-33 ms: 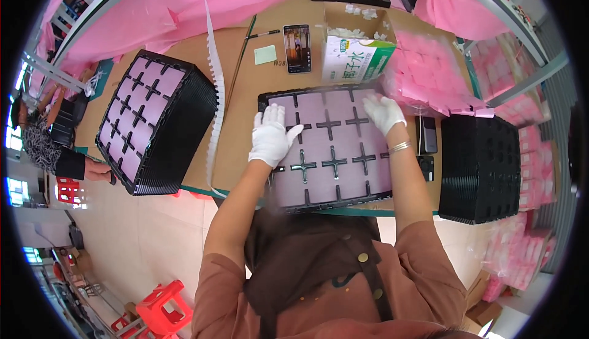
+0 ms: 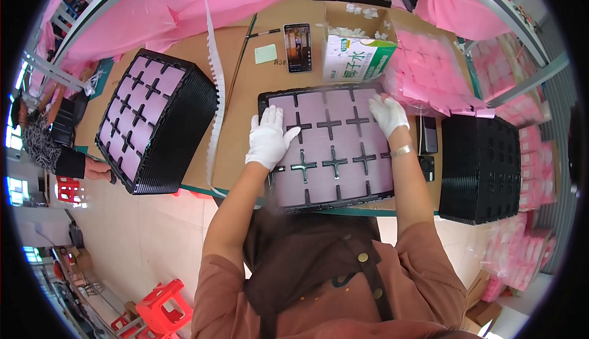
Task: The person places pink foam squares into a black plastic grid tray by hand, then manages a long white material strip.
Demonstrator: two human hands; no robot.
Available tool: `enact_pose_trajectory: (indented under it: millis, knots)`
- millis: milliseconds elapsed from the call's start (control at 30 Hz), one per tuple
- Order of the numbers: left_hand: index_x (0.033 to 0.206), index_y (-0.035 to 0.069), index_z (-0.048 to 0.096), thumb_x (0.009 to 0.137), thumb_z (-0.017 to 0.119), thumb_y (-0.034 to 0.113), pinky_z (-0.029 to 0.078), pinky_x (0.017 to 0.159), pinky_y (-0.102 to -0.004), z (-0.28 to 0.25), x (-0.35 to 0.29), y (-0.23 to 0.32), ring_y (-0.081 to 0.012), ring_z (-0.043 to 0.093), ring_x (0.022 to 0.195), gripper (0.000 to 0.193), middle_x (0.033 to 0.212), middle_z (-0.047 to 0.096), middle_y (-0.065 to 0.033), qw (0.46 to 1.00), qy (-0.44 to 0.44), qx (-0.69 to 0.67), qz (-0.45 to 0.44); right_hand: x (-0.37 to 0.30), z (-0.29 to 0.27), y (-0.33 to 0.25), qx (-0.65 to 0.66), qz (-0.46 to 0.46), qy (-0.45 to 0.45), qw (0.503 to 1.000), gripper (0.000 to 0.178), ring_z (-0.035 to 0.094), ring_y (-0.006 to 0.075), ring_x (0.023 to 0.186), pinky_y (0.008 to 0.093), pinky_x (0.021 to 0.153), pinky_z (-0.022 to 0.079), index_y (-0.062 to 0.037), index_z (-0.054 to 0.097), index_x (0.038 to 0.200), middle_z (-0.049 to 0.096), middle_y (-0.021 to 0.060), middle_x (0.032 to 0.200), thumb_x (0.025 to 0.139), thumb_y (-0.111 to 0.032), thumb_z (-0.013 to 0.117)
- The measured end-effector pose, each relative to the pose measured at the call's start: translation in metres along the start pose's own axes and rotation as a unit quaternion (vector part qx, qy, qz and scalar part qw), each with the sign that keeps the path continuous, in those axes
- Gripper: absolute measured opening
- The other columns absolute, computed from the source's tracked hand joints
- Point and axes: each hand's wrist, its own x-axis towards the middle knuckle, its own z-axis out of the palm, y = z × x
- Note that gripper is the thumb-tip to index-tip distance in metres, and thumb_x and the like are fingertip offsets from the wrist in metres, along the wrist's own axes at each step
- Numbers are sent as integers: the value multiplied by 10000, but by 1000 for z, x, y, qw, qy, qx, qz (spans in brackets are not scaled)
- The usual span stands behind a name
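In front of me lies a black plastic tray with flat mauve pieces in its cells, between raised black cross-shaped ribs. My left hand, in a white glove, rests flat over the tray's left side, its fingers stretched out and its thumb apart, pointing inward. At the far right corner is my right hand, also gloved in white; its fingers lie slightly bent over the tray's edge, with nothing visible in them. Beneath the palms the tray's surface is hidden.
Left stands a stack of filled black trays; right, a stack of black trays. Beyond my tray are a phone, a pale note, a carton with white scraps, and pink pieces in clear plastic. A white strip crosses the table.
My right hand has shifted slightly right toward the tray's corner. My left hand has slid slightly left and down. The tray stays in place.
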Motion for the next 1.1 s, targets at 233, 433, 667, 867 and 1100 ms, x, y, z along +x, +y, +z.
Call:
enact_pose_trajectory:
  millis: [233, 433, 667, 867, 1100]
  knots:
    - [1307, -33, 446, 862, 552, 488, 292, 1060, -481, -49, -96, 36, -384, 422, 1258, 693, 1332, 467, -244, 984, -32, -114, 132, -152, 8, -5, -174, 39, -154, 972, 362, 632, 271, 970, 391, 868, 517, -13, 502, 1137, 601, 162, 1082, 873, -237, 608]
    - [1226, -23, 514, 816, 669, 344, 391, 1001, -432, -55, -167, 28, -364, 510, 1158, 571, 1248, 531, -209, 977, -96, -136, 132, -192, -14, -13, -653, 78, 9, 754, 201, 665, 261, 855, 358, 722, 540, -6, 548, 992, 629, 194, 1052, 892, -180, 571]
    - [1102, -33, 566, 824, 677, 201, 466, 818, -416, -12, -148, 19, -365, 560, 924, 380, 961, 577, -208, 906, 54, -334, -255, -159, -44, 5, -749, -242, 174, 592, 388, 620, 395, 874, 430, 764, 495, 52, 630, 930, 631, 246, 957, 889, -333, 597]
    - [1125, -35, 524, 809, 709, 211, 469, 797, -381, -15, -159, 21, -282, 565, 900, 441, 1007, 566, -168, 875, 84, -367, -304, -167, -31, 1, -722, -245, 236, 603, 428, 606, 391, 701, 435, 651, 464, 49, 610, 857, 612, 237, 756, 915, -371, 552]
    - [1251, -3, 471, 828, 667, 88, 423, 916, -287, -111, -216, -40, -155, 540, 1004, 476, 1122, 556, -63, 647, 266, -603, -383, -223, 70, 22, -547, -221, 6, 807, 513, 605, 185, 877, 314, 774, 469, 10, 612, 1060, 643, 126, 954, 946, -471, 478]
